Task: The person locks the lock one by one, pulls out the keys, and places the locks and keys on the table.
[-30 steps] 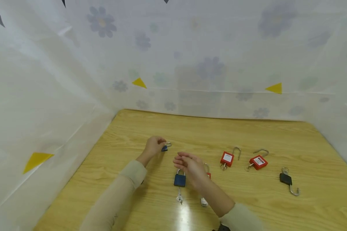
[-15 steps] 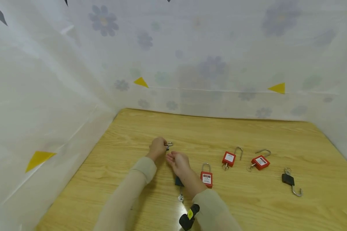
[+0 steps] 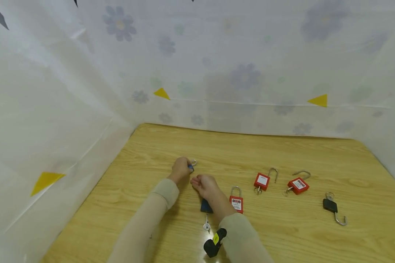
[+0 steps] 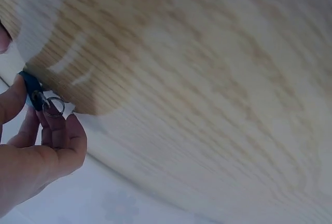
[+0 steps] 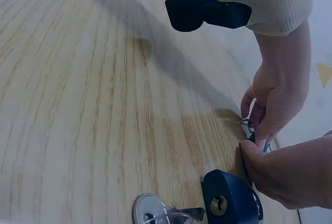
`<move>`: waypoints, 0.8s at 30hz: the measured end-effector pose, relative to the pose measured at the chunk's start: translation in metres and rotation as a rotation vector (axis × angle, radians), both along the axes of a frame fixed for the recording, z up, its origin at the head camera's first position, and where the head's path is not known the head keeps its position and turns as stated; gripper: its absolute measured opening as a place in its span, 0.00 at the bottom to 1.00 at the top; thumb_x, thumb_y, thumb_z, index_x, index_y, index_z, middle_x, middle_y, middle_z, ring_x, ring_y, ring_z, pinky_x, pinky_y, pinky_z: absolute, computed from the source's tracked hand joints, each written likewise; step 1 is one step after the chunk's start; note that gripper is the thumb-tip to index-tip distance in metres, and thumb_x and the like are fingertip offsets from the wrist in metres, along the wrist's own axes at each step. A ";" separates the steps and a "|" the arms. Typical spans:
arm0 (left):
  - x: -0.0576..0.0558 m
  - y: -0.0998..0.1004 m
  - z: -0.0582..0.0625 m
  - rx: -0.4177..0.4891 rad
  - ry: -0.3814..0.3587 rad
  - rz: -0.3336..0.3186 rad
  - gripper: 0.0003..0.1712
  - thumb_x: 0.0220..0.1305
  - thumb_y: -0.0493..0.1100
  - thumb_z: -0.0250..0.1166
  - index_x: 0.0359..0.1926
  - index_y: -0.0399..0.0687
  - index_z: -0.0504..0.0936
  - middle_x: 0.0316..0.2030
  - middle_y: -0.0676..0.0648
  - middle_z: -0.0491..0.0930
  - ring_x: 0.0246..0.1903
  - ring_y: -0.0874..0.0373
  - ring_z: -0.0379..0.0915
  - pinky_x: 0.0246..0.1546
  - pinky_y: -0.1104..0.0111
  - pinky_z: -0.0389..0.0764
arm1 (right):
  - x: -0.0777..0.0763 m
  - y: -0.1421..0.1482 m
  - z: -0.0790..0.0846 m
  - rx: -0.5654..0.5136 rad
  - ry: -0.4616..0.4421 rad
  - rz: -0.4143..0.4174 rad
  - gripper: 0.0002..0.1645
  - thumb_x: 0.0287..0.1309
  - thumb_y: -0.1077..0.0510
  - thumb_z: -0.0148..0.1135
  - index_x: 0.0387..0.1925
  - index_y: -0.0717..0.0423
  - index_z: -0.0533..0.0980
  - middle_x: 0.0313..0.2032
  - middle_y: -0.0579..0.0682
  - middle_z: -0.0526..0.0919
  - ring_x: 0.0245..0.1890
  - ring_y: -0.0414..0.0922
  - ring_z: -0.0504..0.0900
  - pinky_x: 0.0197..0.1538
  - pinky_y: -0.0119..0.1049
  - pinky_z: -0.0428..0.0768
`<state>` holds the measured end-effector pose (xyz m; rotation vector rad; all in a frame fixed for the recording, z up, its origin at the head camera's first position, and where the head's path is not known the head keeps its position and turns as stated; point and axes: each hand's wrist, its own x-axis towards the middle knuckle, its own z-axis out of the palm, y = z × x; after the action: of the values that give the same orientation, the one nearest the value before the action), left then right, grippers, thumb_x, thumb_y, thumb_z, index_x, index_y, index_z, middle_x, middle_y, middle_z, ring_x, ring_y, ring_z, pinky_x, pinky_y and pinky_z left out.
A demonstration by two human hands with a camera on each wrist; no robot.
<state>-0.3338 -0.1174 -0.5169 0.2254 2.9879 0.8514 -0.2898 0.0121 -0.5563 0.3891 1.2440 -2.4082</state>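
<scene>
In the head view my left hand (image 3: 180, 169) pinches a small blue padlock (image 3: 191, 167), its metal shackle pointing away from me. The left wrist view shows this blue padlock (image 4: 32, 90) between thumb and fingers, with a key ring (image 4: 53, 107) hanging at its base. My right hand (image 3: 206, 188) is just to the right and nearer me, fingers loosely bent, a small gap from the padlock in the head view. Partly beneath that hand lies a second blue padlock (image 3: 206, 206); its keyhole faces the right wrist camera. Separate keys (image 3: 206, 226) lie in front of it.
A red padlock (image 3: 236, 204) with its shackle down lies beside my right forearm. Farther right are two red padlocks (image 3: 261, 181) (image 3: 298, 185) with raised shackles and keys inserted, then a black padlock (image 3: 330, 205). White sheeting (image 3: 243, 73) borders the wooden table (image 3: 145, 146).
My right hand has moved left, close to the blue padlock in my left hand, uncovering the red padlock and covering part of the second blue one. My left hand has shifted slightly right.
</scene>
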 end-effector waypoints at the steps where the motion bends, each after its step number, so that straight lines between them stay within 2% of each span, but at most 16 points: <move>1: -0.009 -0.002 -0.015 0.000 0.033 -0.009 0.13 0.52 0.40 0.69 0.36 0.36 0.81 0.33 0.42 0.81 0.34 0.51 0.77 0.37 0.61 0.77 | -0.001 0.000 -0.003 0.002 0.005 0.003 0.29 0.66 0.68 0.40 0.63 0.81 0.48 0.55 0.77 0.65 0.57 0.63 0.70 0.60 0.47 0.72; 2: -0.017 -0.002 -0.026 0.015 0.014 -0.010 0.13 0.51 0.40 0.70 0.35 0.36 0.81 0.32 0.42 0.80 0.32 0.51 0.76 0.35 0.62 0.77 | -0.001 0.000 -0.006 0.012 0.011 0.009 0.29 0.66 0.68 0.40 0.63 0.81 0.48 0.55 0.76 0.65 0.57 0.62 0.70 0.59 0.47 0.73; 3: -0.018 -0.003 -0.030 0.034 0.018 -0.026 0.13 0.51 0.40 0.70 0.35 0.36 0.80 0.32 0.42 0.80 0.32 0.52 0.76 0.35 0.64 0.77 | -0.002 -0.001 -0.007 0.034 0.009 0.008 0.29 0.66 0.68 0.39 0.64 0.79 0.48 0.55 0.74 0.66 0.57 0.60 0.71 0.59 0.46 0.73; 4: -0.016 -0.002 -0.029 0.051 0.039 -0.046 0.12 0.51 0.39 0.70 0.34 0.36 0.80 0.30 0.43 0.80 0.31 0.53 0.75 0.34 0.67 0.77 | -0.005 -0.001 -0.014 0.046 0.019 0.014 0.29 0.66 0.68 0.39 0.64 0.79 0.48 0.54 0.73 0.68 0.55 0.58 0.72 0.58 0.44 0.74; 5: -0.010 0.002 -0.019 0.055 0.015 -0.044 0.10 0.51 0.37 0.69 0.34 0.36 0.79 0.31 0.43 0.80 0.32 0.53 0.76 0.35 0.67 0.77 | -0.008 -0.001 -0.019 0.049 0.027 0.011 0.29 0.65 0.69 0.40 0.64 0.79 0.49 0.53 0.72 0.68 0.54 0.57 0.72 0.58 0.44 0.75; 7: 0.002 0.005 0.000 0.105 0.024 -0.079 0.09 0.48 0.36 0.70 0.27 0.38 0.78 0.25 0.46 0.77 0.26 0.56 0.72 0.27 0.70 0.75 | -0.013 0.000 -0.029 0.031 0.042 -0.006 0.29 0.63 0.70 0.44 0.63 0.80 0.51 0.50 0.70 0.70 0.50 0.56 0.73 0.56 0.44 0.76; 8: 0.015 0.009 0.018 0.125 0.002 -0.081 0.07 0.49 0.34 0.69 0.28 0.37 0.78 0.26 0.45 0.78 0.28 0.55 0.73 0.29 0.69 0.76 | -0.015 -0.001 -0.032 0.036 0.047 -0.015 0.28 0.62 0.71 0.44 0.62 0.79 0.54 0.50 0.69 0.70 0.49 0.55 0.73 0.56 0.44 0.75; 9: 0.026 0.013 0.031 0.141 0.018 -0.088 0.06 0.48 0.32 0.68 0.27 0.36 0.78 0.25 0.44 0.78 0.27 0.55 0.73 0.28 0.69 0.76 | -0.020 0.000 -0.042 0.019 0.072 -0.019 0.26 0.60 0.72 0.45 0.60 0.80 0.58 0.46 0.67 0.73 0.45 0.53 0.75 0.52 0.42 0.78; 10: 0.038 0.018 0.048 0.158 -0.003 -0.071 0.05 0.48 0.30 0.67 0.27 0.36 0.78 0.26 0.43 0.79 0.28 0.54 0.74 0.30 0.68 0.77 | -0.023 0.001 -0.047 -0.004 0.089 -0.021 0.23 0.59 0.73 0.47 0.57 0.78 0.62 0.44 0.65 0.74 0.43 0.52 0.76 0.51 0.41 0.78; 11: 0.049 0.023 0.062 0.178 -0.032 -0.055 0.05 0.48 0.28 0.66 0.28 0.34 0.78 0.28 0.41 0.80 0.30 0.52 0.75 0.32 0.66 0.78 | -0.023 0.001 -0.048 -0.014 0.095 -0.028 0.22 0.56 0.74 0.47 0.54 0.76 0.66 0.40 0.62 0.76 0.40 0.50 0.76 0.48 0.39 0.79; 13: 0.063 0.029 0.074 0.223 0.009 -0.070 0.05 0.47 0.28 0.66 0.29 0.31 0.79 0.28 0.39 0.80 0.29 0.51 0.74 0.31 0.67 0.77 | -0.016 0.002 -0.037 -0.006 0.099 -0.078 0.19 0.53 0.76 0.48 0.48 0.73 0.71 0.36 0.58 0.77 0.35 0.46 0.76 0.43 0.36 0.79; 14: 0.068 0.032 0.079 0.245 0.005 -0.065 0.06 0.48 0.29 0.66 0.30 0.30 0.79 0.29 0.38 0.80 0.30 0.51 0.75 0.31 0.67 0.78 | -0.009 0.004 -0.029 -0.008 0.117 -0.100 0.18 0.51 0.77 0.48 0.45 0.72 0.73 0.34 0.56 0.78 0.33 0.44 0.77 0.40 0.34 0.79; 15: 0.072 0.034 0.083 0.266 -0.002 -0.059 0.07 0.49 0.29 0.67 0.31 0.30 0.79 0.30 0.38 0.81 0.31 0.51 0.75 0.32 0.68 0.78 | 0.001 0.004 -0.012 0.007 0.115 -0.133 0.19 0.51 0.77 0.47 0.46 0.72 0.72 0.35 0.57 0.79 0.33 0.44 0.77 0.40 0.33 0.80; 18: 0.080 0.040 0.090 0.318 -0.032 -0.033 0.09 0.53 0.32 0.67 0.34 0.29 0.80 0.33 0.37 0.82 0.33 0.50 0.77 0.34 0.69 0.79 | 0.044 0.003 0.061 0.128 0.063 -0.254 0.20 0.57 0.76 0.45 0.52 0.75 0.68 0.41 0.61 0.78 0.38 0.45 0.79 0.48 0.36 0.80; 21: 0.084 0.045 0.097 0.387 -0.082 0.020 0.12 0.55 0.35 0.67 0.38 0.29 0.81 0.35 0.36 0.83 0.36 0.49 0.80 0.34 0.69 0.81 | 0.074 0.006 0.116 0.253 0.060 -0.297 0.19 0.63 0.72 0.43 0.55 0.77 0.64 0.40 0.61 0.77 0.38 0.45 0.79 0.51 0.36 0.79; 24: 0.090 0.052 0.104 0.515 -0.149 0.081 0.14 0.55 0.36 0.67 0.40 0.29 0.82 0.37 0.35 0.83 0.36 0.48 0.82 0.33 0.70 0.82 | 0.087 0.017 0.138 0.365 0.104 -0.280 0.17 0.65 0.69 0.45 0.53 0.77 0.65 0.34 0.55 0.77 0.32 0.41 0.78 0.45 0.32 0.81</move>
<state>-0.2438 -0.0658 -0.4131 0.0446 2.6024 1.5586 -0.2030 0.0290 -0.4185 0.5834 1.7904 -2.4473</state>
